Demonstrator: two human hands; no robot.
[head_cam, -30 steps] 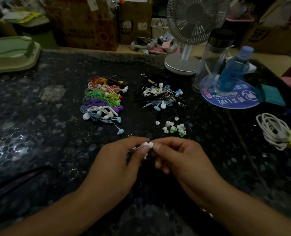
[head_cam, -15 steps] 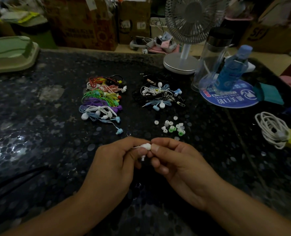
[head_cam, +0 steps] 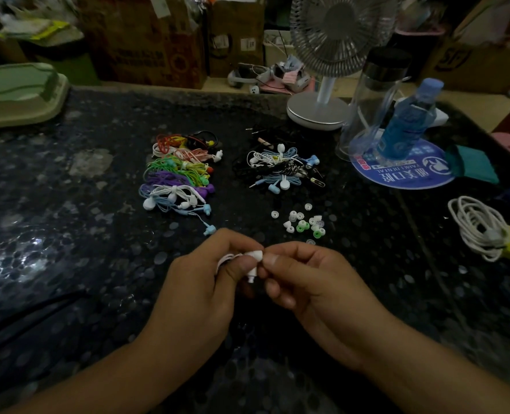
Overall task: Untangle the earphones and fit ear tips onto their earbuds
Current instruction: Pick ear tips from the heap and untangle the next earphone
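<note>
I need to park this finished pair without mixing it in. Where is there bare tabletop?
Bare table lies left of the colourful earphone bundles, up to the green tray. A narrower strip runs between the loose ear tips and the white coiled cable. Around the fan and bottles it is crowded.

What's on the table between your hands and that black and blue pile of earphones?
Head view: loose ear tips, white and green, on the dark table.

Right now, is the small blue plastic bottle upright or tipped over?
Upright: the blue plastic bottle stands cap-up on the round blue mat.
</note>
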